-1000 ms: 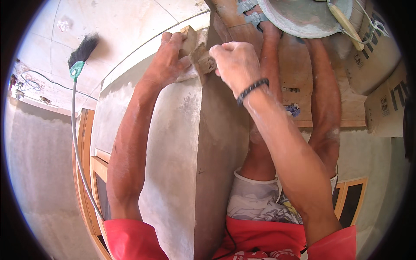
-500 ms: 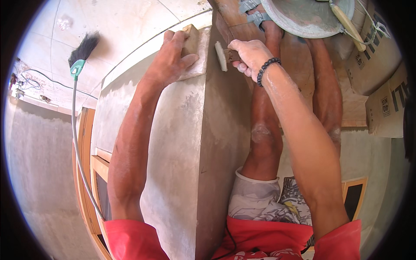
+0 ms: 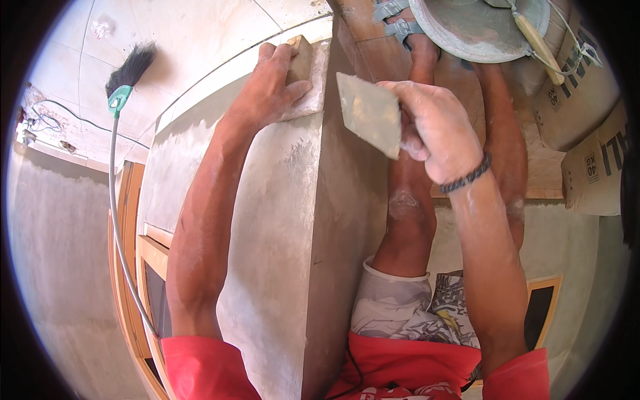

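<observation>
My left hand (image 3: 267, 87) is closed around the wooden block handle of a plastering float (image 3: 302, 61). The float's pale, plaster-crusted board lies against the grey plastered wall (image 3: 273, 180), close to its corner edge. My right hand (image 3: 443, 127), dusted with white, grips a small four-cornered scraper (image 3: 369, 115) at its right side. The scraper's broad grey face, smeared with mortar, shows toward me. It hangs in the air to the right of the wall corner, over my leg, apart from the float. My fingers hide how the scraper's handle is made.
At the upper right stands a round basin (image 3: 467, 30) with grey mix inside and a wooden-handled tool (image 3: 537, 47) across its rim. Paper sacks (image 3: 567, 93) sit beside it. A broom (image 3: 120, 100) leans at the left near a cable (image 3: 87, 120) and wooden frames (image 3: 155, 253).
My right hand has moved down and right, away from the float, and turned the scraper from edge-on to face-on. My left hand stays on the float in nearly the same place.
</observation>
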The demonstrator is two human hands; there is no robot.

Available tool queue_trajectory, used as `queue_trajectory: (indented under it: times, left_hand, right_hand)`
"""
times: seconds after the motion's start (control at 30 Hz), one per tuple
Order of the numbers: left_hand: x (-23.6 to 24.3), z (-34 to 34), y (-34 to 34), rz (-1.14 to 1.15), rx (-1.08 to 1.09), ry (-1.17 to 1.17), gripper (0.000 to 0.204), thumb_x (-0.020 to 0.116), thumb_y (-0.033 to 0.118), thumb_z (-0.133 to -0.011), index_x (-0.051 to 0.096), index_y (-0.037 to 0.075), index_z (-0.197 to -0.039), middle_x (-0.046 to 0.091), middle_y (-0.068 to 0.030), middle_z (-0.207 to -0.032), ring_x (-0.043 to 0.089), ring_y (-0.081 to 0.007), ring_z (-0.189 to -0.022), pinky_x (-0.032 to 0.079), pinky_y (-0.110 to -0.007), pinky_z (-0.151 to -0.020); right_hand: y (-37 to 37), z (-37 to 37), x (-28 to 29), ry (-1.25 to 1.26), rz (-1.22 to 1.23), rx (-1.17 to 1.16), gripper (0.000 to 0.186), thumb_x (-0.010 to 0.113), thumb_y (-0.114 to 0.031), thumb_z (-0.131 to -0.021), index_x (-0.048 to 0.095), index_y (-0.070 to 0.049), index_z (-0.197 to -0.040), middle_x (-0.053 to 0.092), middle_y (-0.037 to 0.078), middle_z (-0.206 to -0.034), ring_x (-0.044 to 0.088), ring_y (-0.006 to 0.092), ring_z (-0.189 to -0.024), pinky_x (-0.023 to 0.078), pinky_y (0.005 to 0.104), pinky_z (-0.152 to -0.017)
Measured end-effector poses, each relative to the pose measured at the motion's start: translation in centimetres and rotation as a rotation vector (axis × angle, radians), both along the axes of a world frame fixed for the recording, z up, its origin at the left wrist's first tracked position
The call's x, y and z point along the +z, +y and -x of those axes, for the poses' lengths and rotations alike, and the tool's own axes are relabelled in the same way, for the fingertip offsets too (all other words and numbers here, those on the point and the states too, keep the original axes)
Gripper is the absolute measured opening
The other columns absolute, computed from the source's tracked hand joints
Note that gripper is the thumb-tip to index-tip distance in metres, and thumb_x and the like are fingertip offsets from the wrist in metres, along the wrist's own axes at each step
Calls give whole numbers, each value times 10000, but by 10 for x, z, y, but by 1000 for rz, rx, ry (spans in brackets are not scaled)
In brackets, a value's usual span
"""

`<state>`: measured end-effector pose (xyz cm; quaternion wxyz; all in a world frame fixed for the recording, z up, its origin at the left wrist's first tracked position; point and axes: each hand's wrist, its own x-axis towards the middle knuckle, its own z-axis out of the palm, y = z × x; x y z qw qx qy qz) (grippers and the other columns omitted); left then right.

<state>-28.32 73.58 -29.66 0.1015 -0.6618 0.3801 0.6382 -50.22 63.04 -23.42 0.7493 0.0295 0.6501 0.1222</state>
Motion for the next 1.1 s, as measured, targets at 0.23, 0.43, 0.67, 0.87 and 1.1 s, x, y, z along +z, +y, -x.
queue_trajectory:
  times: [0.23,0.43,0.67,0.87,1.1]
  left_hand:
    - [0,2,-3,6,-18,-17,514,682,154,-853,467,-25,-1283,466,-190,-1135,541,-331,-1013,447,-403,-921]
    - [1,1,-2,-30,1,-17,514,680,144,-851,465,-29,-1285,469,-194,-1136,539,-337,-1030,448,-410,-923]
    - [-8,-6,10,65,-31,26,495,676,113,-854,461,-23,-1278,472,-203,-1145,533,-367,-1061,459,-410,-919]
    - [0,-4,4,-2,-5,2,492,681,124,-858,463,-20,-1275,466,-194,-1149,545,-351,-1066,466,-401,-918]
    - [-2,1,-4,-11,4,-1,492,683,139,-854,477,-23,-1270,466,-188,-1157,563,-316,-1037,479,-392,-904]
  right_hand:
    - [18,19,-76,32,-216,40,254,589,-224,-865,579,-7,-995,565,145,-796,385,76,-452,257,196,-352]
    - [23,-14,-76,113,-201,136,234,567,-290,-893,583,-64,-950,542,72,-729,364,57,-443,235,178,-347]
    - [54,-59,-13,164,451,580,501,575,-290,-801,619,141,-1052,644,330,-999,650,434,-844,504,428,-831]
    - [28,-11,-5,114,300,348,400,610,-277,-869,650,35,-1116,612,126,-828,597,160,-703,446,257,-603]
    - [40,-4,-96,45,88,319,297,599,-242,-874,662,3,-1029,579,57,-709,519,116,-524,366,258,-416]
